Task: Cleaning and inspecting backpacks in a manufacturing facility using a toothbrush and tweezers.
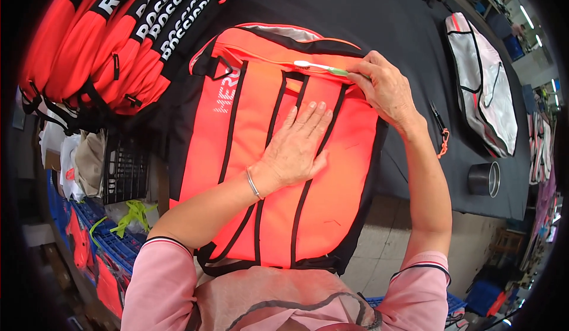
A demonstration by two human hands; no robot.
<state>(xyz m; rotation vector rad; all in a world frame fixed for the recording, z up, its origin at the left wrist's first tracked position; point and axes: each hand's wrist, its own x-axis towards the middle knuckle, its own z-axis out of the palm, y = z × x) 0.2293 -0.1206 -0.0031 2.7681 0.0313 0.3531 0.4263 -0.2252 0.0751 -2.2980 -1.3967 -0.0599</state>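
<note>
A bright orange-red backpack (332,206) with black trim and black straps lies flat in front of me, its top edge showing a pale lining. My left hand (296,144) rests on the middle of its panel, palm down with the fingers stretched out. At the upper right of the bag, my right hand (379,85) pinches the green end of a toothbrush (320,67). The toothbrush's white head points left and lies against the bag just below its top seam. A black buckle loop (224,68) sits at the bag's upper left.
Several red bags (77,52) are stacked at the left, above a black plastic crate (127,168). On the dark-covered table (409,165) to the right are a white bag piece (486,88), a metal cup (484,180) and a slim black tool (437,120) with an orange cord.
</note>
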